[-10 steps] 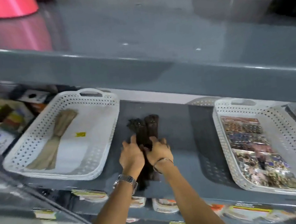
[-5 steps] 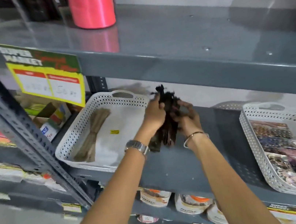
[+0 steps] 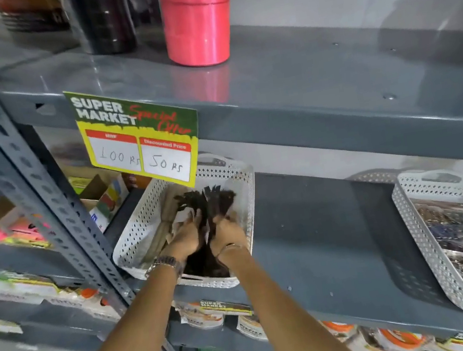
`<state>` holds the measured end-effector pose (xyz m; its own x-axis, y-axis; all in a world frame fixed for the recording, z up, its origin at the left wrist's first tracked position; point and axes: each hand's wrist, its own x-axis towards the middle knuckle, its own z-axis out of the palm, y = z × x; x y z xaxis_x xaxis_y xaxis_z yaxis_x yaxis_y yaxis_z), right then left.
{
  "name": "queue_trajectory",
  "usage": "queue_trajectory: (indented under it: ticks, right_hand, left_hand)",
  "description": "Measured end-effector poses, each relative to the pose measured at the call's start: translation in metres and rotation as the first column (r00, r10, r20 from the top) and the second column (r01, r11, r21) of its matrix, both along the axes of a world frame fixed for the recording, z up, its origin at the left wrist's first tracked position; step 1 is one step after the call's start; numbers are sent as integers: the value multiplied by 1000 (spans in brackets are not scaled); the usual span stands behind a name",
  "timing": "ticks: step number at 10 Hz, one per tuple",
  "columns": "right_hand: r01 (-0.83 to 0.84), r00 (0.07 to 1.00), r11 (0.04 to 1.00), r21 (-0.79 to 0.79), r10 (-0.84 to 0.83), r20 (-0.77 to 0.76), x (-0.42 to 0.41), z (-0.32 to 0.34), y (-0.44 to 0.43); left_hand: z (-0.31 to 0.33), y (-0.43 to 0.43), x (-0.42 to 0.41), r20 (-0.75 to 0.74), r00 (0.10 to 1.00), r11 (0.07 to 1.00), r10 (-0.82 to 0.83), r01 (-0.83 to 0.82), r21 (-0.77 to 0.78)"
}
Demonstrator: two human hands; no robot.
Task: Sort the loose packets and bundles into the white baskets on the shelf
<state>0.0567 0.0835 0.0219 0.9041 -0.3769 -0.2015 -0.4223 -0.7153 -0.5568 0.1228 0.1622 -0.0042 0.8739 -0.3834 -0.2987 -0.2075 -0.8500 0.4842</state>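
A dark brown bundle [image 3: 209, 205] lies inside the left white basket [image 3: 140, 237] on the middle shelf. Both hands rest on it: my left hand [image 3: 186, 236] on its left side, my right hand [image 3: 226, 231] on its right side, fingers curled around it. A beige bundle [image 3: 159, 240] lies along the basket's left side, partly under my left hand. A second white basket [image 3: 421, 225] at the right holds several colourful packets [image 3: 456, 243].
A grey metal shelf [image 3: 323, 236] runs between the two baskets. A price sign [image 3: 140, 137] hangs from the upper shelf edge over the left basket. A pink roll [image 3: 196, 18] stands on top. An upright post [image 3: 30, 187] rises at left, with boxes [image 3: 101, 197] behind it.
Both hands lifted the dark bundle off the bare shelf, carried it left and lowered it into the left basket. The view shifted left and up.
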Motion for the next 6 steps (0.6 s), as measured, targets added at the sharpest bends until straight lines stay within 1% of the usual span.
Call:
queue_trajectory:
  ticks: [1,2,3,4,5,6]
  right_hand:
    - [-20,986,998,-59,10,-167,2,-10,1]
    - [-90,950,988,-128,47,-308,0,-18,0]
    - [-131,939,972,-194,59,-339,-1,-20,0]
    - [-112,943,978,-177,48,-330,-1,-12,3]
    - [-81,961,986,-147,38,-275,-5,5,3]
    - [-24,995,995,-100,15,-95,-32,29,-12]
  left_hand:
    - [-7,3,1,-15,994,968,-111,111,225]
    - [-12,4,4,26,985,931,-173,154,331]
    - [-10,4,3,36,985,919,-169,144,367]
    - [-2,1,2,38,984,912,-176,149,382]
    - [10,-7,-10,90,974,929,-206,166,330]
    - [30,-23,-45,277,935,973,-222,193,129]
